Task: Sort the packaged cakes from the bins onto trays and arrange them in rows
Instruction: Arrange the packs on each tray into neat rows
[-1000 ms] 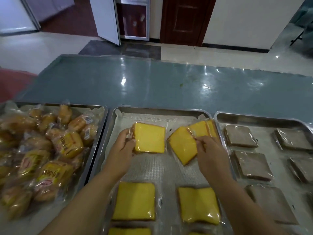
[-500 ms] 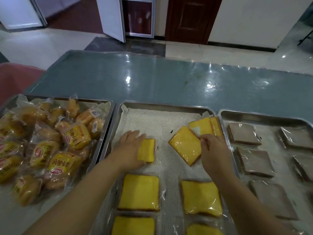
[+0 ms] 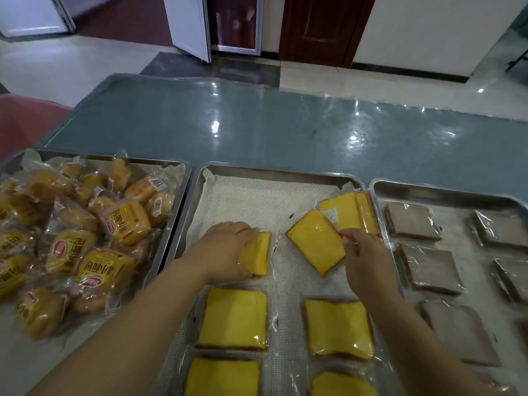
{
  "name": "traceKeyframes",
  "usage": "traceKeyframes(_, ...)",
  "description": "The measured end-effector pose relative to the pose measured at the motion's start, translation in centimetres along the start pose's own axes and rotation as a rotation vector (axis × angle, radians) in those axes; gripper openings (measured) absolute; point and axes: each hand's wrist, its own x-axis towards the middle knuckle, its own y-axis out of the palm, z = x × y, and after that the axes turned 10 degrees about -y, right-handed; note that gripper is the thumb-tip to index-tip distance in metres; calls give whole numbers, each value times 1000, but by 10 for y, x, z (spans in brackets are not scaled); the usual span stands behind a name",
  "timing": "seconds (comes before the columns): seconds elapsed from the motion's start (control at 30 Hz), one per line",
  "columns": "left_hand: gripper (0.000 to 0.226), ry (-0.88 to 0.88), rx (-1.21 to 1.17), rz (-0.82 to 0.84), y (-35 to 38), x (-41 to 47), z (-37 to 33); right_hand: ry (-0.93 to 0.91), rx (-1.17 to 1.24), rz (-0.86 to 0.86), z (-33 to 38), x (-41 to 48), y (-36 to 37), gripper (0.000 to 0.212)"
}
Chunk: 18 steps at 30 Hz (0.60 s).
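Note:
The middle metal tray has a white mesh liner and holds several flat yellow packaged cakes in two columns. My left hand grips one yellow cake low over the liner in the left column, tilted on edge. My right hand pinches the corner of a second yellow cake, which lies skewed in the right column. Another yellow cake leans against the tray's far right wall. Neat yellow cakes lie nearer me.
The left tray is heaped with several wrapped golden buns. The right tray carries brown packaged cakes in rows. A glossy blue-grey table runs behind the trays; a pink thing sits far left.
My left hand has brought its yellow cake down and toward me from the tray's far part to just above the front cakes. My right hand stays on the skewed cake.

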Motion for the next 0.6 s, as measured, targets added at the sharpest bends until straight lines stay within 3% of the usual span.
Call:
traceKeyframes(0.37,90,-16,56,72,3,11,-12,8,14,10,4,-2,-3,29)
traceKeyframes(0.47,90,-63,-123,92,4,6,-6,5,27,-6,3,-2,-3,28)
traceKeyframes(0.6,63,-150,-413,-108,-3,-3,6,-46,39,-104,9,4,-3,27)
